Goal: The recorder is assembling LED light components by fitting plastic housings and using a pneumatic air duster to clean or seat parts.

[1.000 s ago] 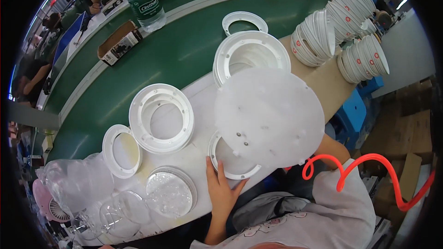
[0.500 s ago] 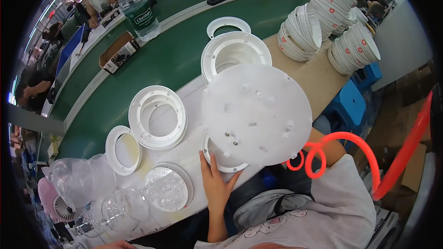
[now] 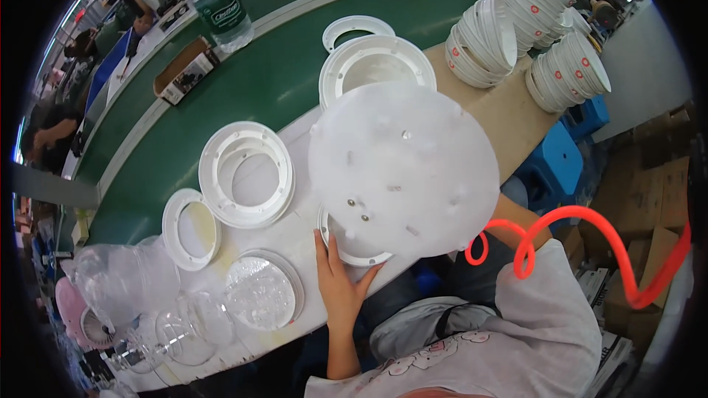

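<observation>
A: Near the table [image 3: 509, 114] edge, at six o'clock from the big frosted white plastic disc [image 3: 404, 169], the left hand [image 3: 341, 280] lies flat, fingers spread, on the rim of a small white plastic ring [image 3: 352, 252]. Its grip is not closed around anything; it only presses.

B: And the right hand?

A: I cannot tell. The disc covers it fully, only a forearm shows at four o'clock, so it probably carries the disc from below.

B: Where is the disc against the ring?

A: It hangs over the ring and hides most of it. Only the lower arc shows, touching the fingertips.

B: How would you do this step well?

A: In my judgement, keep the ring pinned steady with the left hand, lower the disc level, and match its small holes and pegs to the ring before pressing. A tilted disc may catch on one side.

B: What is around?

A: At nine o'clock, a wide white plastic ring housing [image 3: 247, 175]; below it a clear round plastic lens [image 3: 259, 292]; at one o'clock, stacks of white bowl-shaped shades [image 3: 483, 40].
</observation>
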{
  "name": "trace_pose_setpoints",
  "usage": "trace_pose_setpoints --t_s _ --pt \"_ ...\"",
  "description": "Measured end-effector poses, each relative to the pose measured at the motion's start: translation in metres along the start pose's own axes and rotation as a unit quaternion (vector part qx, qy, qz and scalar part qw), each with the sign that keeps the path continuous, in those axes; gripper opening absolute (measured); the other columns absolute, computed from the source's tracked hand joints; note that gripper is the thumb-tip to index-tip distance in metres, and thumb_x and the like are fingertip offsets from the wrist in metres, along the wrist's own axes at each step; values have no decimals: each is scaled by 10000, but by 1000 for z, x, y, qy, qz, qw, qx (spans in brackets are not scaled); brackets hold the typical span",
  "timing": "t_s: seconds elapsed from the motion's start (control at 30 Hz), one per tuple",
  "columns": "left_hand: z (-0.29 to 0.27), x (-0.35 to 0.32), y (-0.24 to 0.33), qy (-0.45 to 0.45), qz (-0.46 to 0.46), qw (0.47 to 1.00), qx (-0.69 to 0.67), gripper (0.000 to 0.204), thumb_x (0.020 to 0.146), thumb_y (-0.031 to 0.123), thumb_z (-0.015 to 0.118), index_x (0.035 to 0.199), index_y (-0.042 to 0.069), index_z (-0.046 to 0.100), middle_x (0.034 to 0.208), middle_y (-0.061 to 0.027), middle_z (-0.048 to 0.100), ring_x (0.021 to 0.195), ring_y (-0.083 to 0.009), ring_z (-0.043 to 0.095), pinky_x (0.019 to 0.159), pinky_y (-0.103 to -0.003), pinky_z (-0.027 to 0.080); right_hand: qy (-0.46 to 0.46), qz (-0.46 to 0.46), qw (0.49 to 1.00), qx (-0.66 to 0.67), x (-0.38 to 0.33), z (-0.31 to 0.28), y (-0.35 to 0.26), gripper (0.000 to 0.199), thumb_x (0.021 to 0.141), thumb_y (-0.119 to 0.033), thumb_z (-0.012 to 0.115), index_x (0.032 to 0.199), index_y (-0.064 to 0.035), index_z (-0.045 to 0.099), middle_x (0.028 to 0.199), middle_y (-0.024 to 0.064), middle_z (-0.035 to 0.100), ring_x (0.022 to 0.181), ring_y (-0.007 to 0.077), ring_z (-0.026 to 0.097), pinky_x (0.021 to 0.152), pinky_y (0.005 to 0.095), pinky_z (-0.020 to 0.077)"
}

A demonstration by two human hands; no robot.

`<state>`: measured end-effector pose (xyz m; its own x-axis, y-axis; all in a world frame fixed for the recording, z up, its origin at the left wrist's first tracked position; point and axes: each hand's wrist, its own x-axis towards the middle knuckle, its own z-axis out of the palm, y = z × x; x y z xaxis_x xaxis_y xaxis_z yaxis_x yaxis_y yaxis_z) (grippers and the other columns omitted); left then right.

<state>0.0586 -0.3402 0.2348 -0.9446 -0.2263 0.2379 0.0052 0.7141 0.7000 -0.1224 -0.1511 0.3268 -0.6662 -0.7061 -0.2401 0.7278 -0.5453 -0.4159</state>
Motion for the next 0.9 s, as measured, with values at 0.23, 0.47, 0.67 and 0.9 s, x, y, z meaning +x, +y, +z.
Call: trace_pose_setpoints --t_s 0.23,0.47,0.67,0.9 --pt "3 6 -6 11 -64 991 -120 1106 572 271 858 1379 -72 185 1397 -264 309 1275 -380 362 1037 -394 330 17 -38 851 -524 0 50 -14 228 850 -140 584 1016 16 601 879 53 645 732 128 622 641 258 490" --pt "4 7 -7 82 -1 994 -75 1139 562 313 859 1379 -72 165 1410 -234 315 1271 -379 372 1016 -397 359 -122 -230 499 -827 22 38 19 269 768 -143 598 995 1 580 713 180 619 666 330 607 605 375 474" --pt "3 7 -2 78 7 995 -68 1119 555 283 865 1387 -37 188 1395 -242 332 1247 -354 414 1004 -372 376 -143 -254 442 -848 33 33 27 206 787 -178 625 910 -22 572 717 144 623 649 303 619 593 359 477" --pt "2 3 -7 66 -11 996 -62 1143 538 267 871 1395 -21 171 1416 -216 312 1271 -330 389 1030 -373 354 -162 -270 443 -839 52 27 24 244 784 -204 629 923 -6 602 719 165 623 639 319 599 576 369 455"
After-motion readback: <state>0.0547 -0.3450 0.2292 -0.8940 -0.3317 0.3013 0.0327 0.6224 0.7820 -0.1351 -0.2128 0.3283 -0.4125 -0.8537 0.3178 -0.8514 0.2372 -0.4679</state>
